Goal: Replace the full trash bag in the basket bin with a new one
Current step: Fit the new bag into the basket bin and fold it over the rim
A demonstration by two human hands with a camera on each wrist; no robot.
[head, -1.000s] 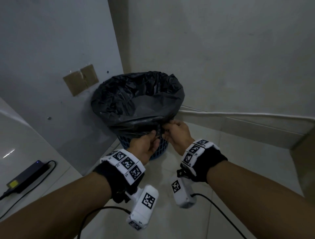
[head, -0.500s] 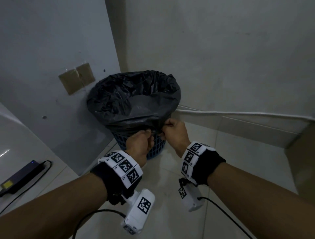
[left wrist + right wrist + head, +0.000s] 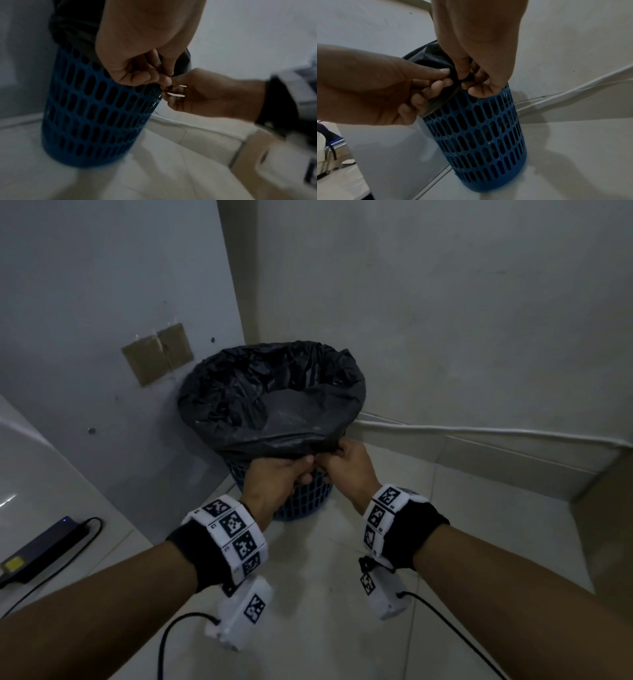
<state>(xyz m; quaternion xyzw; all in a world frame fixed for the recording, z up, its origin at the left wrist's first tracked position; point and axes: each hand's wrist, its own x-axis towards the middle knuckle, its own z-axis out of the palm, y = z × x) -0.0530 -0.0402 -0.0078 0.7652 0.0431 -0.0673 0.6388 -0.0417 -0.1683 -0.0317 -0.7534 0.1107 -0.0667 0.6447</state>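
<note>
A blue perforated basket bin (image 3: 305, 501) (image 3: 89, 121) (image 3: 481, 135) stands on the floor in a wall corner. A black trash bag (image 3: 270, 402) (image 3: 435, 56) lines it and is folded over its rim. Both hands meet at the near side of the rim. My left hand (image 3: 277, 474) (image 3: 137, 73) (image 3: 412, 89) pinches the bag's folded edge with curled fingers. My right hand (image 3: 346, 463) (image 3: 476, 75) (image 3: 188, 92) grips the same edge right beside it, fingers curled around a bunched fold. The bag's inside looks dark; its contents do not show.
Grey walls close in behind and left of the bin. A white cable or pipe (image 3: 479, 429) runs along the right wall's base. A dark power adapter with a cord (image 3: 41, 549) lies on the floor at left. A cardboard box (image 3: 606, 525) stands at the right edge.
Both hands have stayed at the near rim, moving slightly closer together and tightening on the bag's folded edge. The head view has shifted a little; the bin has not moved.
</note>
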